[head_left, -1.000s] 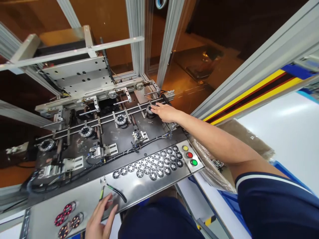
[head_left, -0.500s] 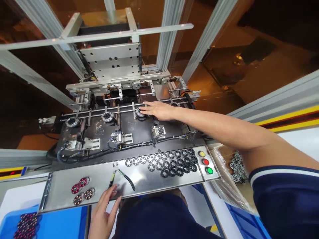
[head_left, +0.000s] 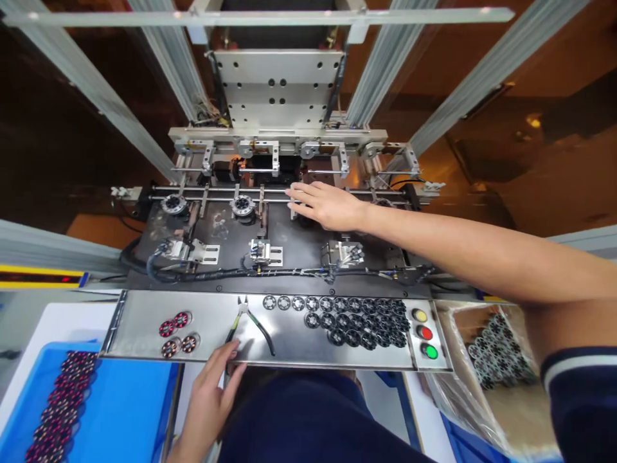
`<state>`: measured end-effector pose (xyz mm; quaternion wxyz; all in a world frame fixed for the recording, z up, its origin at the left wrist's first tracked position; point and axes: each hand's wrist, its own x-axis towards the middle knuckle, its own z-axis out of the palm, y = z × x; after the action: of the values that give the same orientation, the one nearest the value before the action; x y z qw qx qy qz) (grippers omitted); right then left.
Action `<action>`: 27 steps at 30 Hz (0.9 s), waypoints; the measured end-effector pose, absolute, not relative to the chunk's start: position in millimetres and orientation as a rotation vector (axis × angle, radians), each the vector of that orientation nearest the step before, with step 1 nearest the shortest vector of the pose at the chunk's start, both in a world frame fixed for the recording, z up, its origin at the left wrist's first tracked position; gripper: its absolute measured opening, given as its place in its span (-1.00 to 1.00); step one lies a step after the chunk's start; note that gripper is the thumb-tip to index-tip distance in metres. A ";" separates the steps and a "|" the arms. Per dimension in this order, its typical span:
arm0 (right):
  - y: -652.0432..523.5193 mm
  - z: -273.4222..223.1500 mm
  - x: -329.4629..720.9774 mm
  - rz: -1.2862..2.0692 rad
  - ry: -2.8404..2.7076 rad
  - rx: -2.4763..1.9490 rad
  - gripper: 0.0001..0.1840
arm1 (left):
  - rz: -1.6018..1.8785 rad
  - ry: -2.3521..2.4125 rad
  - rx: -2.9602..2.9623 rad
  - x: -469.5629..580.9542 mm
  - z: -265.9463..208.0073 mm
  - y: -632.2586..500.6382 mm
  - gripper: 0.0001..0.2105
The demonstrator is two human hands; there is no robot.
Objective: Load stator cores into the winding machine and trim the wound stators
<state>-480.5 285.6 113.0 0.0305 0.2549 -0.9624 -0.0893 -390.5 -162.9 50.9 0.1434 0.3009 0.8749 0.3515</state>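
Note:
My right hand (head_left: pixel 328 206) lies over the third fixture from the left, fingers stretched out and slightly spread, hiding whatever sits there. Two round slotted parts show on the fixtures to its left: one disc (head_left: pixel 174 204) at the far left and another disc (head_left: pixel 243 205) beside it. At the front edge of the metal tray (head_left: pixel 139 321), my left hand (head_left: pixel 212 386) has thumb and fingers apart. Its fingertips are by the handle end of the cutting pliers (head_left: pixel 244 310), whose handles are spread; whether they touch is unclear.
Several black slotted rings (head_left: pixel 354 321) lie in rows on the tray. Several red-and-copper wound rings (head_left: pixel 180 319) sit at its left. Yellow, red and green buttons (head_left: pixel 429 351) are at the right end. A blue bin (head_left: pixel 130 399) and a lined carton (head_left: pixel 511 411) flank it.
The view has turned, so the machine appears farther right and level. My right hand has shifted left across the third fixture, now covering its disc. My left hand stays by the pliers.

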 end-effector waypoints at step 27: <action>219.7 88.1 -569.3 -0.038 -3.072 0.991 -0.33 | 1.119 2.572 0.547 -380.2 54.4 -198.6 -0.66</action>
<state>-569.3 219.7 88.1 -0.0434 0.3066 -0.9508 -0.0116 -380.2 -198.6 54.4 0.1413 0.1896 0.8910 0.3875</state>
